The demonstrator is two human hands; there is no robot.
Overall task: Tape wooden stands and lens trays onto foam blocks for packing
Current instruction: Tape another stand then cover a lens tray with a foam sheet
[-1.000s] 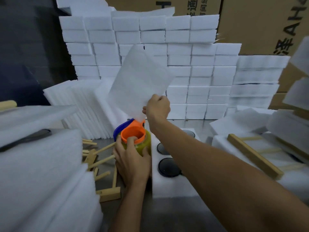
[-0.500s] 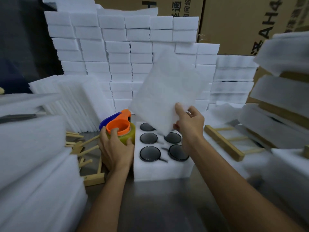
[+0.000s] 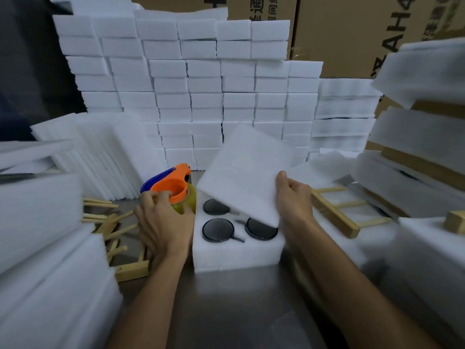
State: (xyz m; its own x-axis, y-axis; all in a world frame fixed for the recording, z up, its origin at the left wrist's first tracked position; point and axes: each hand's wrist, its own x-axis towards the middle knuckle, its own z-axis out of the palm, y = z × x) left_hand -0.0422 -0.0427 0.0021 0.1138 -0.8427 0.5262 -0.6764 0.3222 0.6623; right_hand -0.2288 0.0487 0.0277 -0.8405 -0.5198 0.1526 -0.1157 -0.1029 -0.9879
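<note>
- Far left: loose pale wooden stands (image 3: 118,238) lie in a heap on the grey metal bench (image 3: 226,311), just beside the left forearm. Risk: an elbow sweep while lifting the tape could knock or snag them.
- Left hand (image 3: 161,222) rests over the orange-and-blue handheld tape dispenser with its yellowish roll (image 3: 173,190); fingers curled round the orange ring, thumb against the roll. Grip looks workable, but the cutter end points away; a careless lift could drag it across the foam.
- Centre: white foam lens tray, a thick block with round pockets (image 3: 236,255), sits flat on the bench, touching the dispenser's side. Three dark round lenses (image 3: 217,230) show in the near pockets; the rest are hidden under the sheet.
- Thin white foam cover sheet (image 3: 246,172), tilted, near-right corner low over the tray, far edge raised. Not yet flat. Risk: laid skewed, it leaves pockets exposed and the tape fixes it crooked; it may flop, being limp.
- Right hand (image 3: 294,200) pinches the sheet's right edge, thumb on top, fingers underneath and mostly hidden. One-handed hold invites slipping.
- Right: leaning foam stacks (image 3: 415,137) near the forearm; a nudge could topple them.
</note>
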